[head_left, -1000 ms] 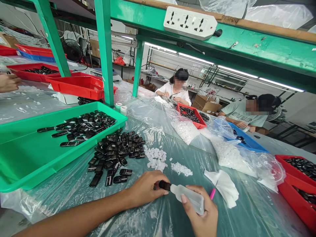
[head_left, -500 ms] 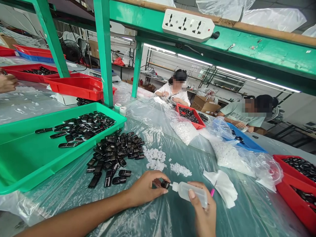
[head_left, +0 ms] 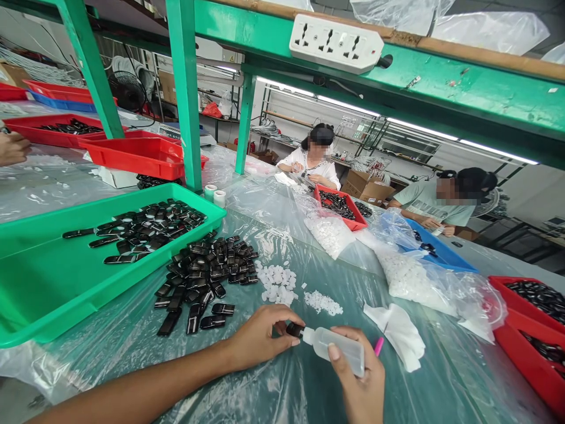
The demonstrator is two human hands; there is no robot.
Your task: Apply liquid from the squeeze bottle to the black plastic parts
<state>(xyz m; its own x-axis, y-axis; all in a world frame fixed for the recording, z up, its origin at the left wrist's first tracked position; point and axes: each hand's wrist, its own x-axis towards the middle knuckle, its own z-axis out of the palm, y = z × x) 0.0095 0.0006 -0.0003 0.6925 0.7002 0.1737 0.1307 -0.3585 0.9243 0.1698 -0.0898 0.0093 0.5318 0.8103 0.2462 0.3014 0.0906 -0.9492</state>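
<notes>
Between thumb and fingertips, my left hand (head_left: 260, 337) pinches a small black plastic casing (head_left: 294, 330). My right hand (head_left: 359, 374) grips a translucent squeeze bottle (head_left: 339, 348), tilted so its nozzle meets the casing's right end. A pink stick (head_left: 378, 346) pokes out beside my right fingers; whether the hand touches it I cannot tell. Beyond my left hand lie a heap of black casings (head_left: 212, 265), a pile of white caps (head_left: 276, 281) and a pile of smaller white pieces (head_left: 323, 302). A crumpled white tissue (head_left: 404, 338) rests right of my right hand.
A green tray (head_left: 48, 312) with more black casings stands at left. Bags of white parts (head_left: 408, 274), a blue tray (head_left: 457, 259) and red trays (head_left: 525, 347) line the right. A green frame post (head_left: 183, 94) rises ahead, beneath a power strip (head_left: 335, 44). Two co-workers sit across.
The squeeze bottle has shifted slightly left, closing the short gap to the casing. In my left fingers the casing has turned a little.
</notes>
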